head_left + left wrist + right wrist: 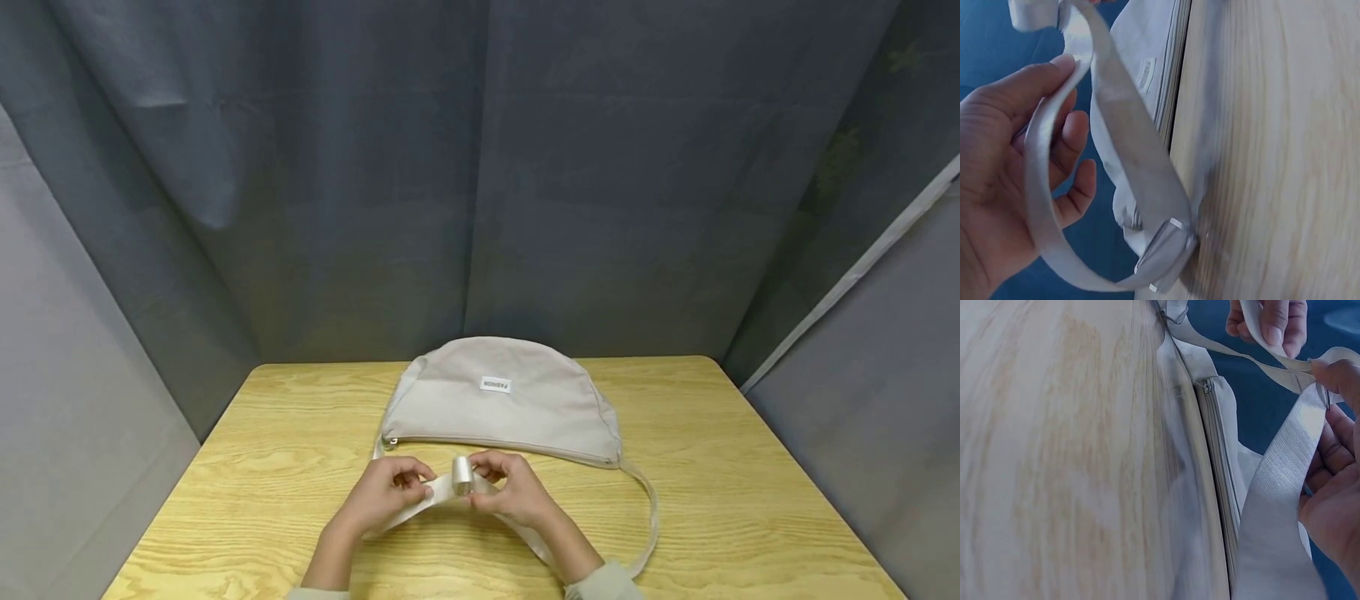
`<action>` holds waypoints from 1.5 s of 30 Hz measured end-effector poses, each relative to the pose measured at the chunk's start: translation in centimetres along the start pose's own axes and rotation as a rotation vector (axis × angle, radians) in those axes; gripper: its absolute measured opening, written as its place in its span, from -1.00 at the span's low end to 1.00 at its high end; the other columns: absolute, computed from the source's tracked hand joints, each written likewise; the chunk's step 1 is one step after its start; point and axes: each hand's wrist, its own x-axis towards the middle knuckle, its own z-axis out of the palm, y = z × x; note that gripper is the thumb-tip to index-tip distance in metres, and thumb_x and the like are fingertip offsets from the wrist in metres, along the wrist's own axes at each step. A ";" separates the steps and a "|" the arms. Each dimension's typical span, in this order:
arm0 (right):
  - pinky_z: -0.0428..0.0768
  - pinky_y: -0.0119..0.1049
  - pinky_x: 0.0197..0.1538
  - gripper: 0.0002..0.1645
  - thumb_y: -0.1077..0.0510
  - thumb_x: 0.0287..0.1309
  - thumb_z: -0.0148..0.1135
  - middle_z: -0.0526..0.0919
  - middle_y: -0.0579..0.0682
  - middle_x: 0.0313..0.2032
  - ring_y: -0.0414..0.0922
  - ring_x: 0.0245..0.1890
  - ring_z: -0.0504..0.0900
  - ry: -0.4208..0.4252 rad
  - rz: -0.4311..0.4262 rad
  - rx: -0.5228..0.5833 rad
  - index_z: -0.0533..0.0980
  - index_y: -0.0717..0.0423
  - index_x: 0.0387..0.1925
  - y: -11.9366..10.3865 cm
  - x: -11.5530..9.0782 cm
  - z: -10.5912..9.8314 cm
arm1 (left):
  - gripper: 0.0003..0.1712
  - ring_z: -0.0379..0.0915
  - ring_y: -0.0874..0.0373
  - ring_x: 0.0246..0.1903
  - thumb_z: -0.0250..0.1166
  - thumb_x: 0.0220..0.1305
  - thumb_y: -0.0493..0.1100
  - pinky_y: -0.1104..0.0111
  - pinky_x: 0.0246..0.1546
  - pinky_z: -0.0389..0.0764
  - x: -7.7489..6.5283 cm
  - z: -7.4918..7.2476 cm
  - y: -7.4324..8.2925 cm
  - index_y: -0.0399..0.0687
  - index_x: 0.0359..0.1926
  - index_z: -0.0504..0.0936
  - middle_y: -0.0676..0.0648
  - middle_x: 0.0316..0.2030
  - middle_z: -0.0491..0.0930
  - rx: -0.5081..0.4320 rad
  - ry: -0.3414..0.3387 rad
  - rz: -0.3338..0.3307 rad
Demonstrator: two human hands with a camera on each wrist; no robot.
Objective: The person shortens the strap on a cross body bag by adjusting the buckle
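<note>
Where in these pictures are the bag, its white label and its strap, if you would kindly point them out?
Bag [500,419]: head view, on the middle of its pale fabric.
White label [496,384]: head view, on its printed face.
Strap [1134,140]: left wrist view, on its flat band.

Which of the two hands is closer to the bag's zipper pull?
The left hand, near the zipper pull at one end of the bag; the right hand is nearer the bag's middle.

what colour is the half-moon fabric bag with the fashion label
The half-moon fabric bag is pale greyish beige; it shows best in the head view.
</note>
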 end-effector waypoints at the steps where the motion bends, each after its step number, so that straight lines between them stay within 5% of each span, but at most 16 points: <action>1: 0.51 -0.17 -0.26 -0.56 0.40 -0.20 0.40 0.62 0.05 -0.39 0.04 -0.36 0.53 0.006 0.006 -0.005 0.55 0.30 -0.15 0.5 0.1 0.1 | -0.90 0.37 0.24 -0.54 0.39 0.07 -0.21 0.40 -0.51 0.41 -0.1 -0.2 0.0 0.02 -0.34 0.67 0.14 -0.58 0.49 0.007 0.003 0.003; 9: 0.48 -0.25 -0.24 -0.54 0.33 -0.21 0.44 0.60 -0.08 -0.38 -0.01 -0.35 0.52 0.013 0.026 0.018 0.56 0.20 -0.14 2.8 0.4 0.4 | -0.90 0.37 0.27 -0.54 0.39 0.04 -0.28 0.42 -0.52 0.42 -0.7 -1.7 -0.6 -0.04 -0.35 0.69 0.14 -0.57 0.50 0.045 0.025 0.050; 18: 0.48 -0.17 -0.24 -0.57 0.39 -0.18 0.37 0.59 0.13 -0.38 0.12 -0.34 0.50 -0.009 0.053 0.050 0.52 0.34 -0.14 -1.1 0.1 0.1 | -0.89 0.40 0.22 -0.53 0.37 0.05 -0.32 0.42 -0.51 0.42 -0.8 -1.5 0.1 -0.11 -0.34 0.68 0.07 -0.56 0.54 0.005 0.011 0.033; 20: 0.49 -0.15 -0.24 -0.58 0.40 -0.18 0.36 0.59 0.12 -0.39 0.13 -0.35 0.50 -0.013 0.045 0.054 0.52 0.35 -0.15 -1.1 0.1 0.2 | -0.88 0.42 0.23 -0.50 0.39 0.05 -0.26 0.41 -0.49 0.45 -0.5 -0.9 -0.9 -0.04 -0.33 0.68 0.13 -0.54 0.54 -0.009 0.005 0.030; 33: 0.50 -0.05 -0.23 -0.58 0.44 -0.20 0.33 0.58 0.18 -0.40 0.20 -0.36 0.50 -0.011 0.029 0.053 0.52 0.35 -0.16 -1.3 0.0 0.1 | -0.83 0.43 0.26 -0.51 0.41 0.03 -0.22 0.39 -0.47 0.47 0.9 0.5 -0.3 -0.02 -0.29 0.67 0.15 -0.56 0.52 0.017 -0.057 0.036; 45: 0.48 -0.16 -0.25 -0.58 0.37 -0.15 0.36 0.60 0.12 -0.38 0.14 -0.36 0.49 0.010 0.054 0.028 0.52 0.33 -0.13 -0.4 -0.6 -0.4 | -0.88 0.39 0.24 -0.49 0.36 0.09 -0.26 0.39 -0.46 0.46 -0.6 -1.5 -0.7 0.02 -0.31 0.69 0.14 -0.54 0.50 0.038 -0.014 0.013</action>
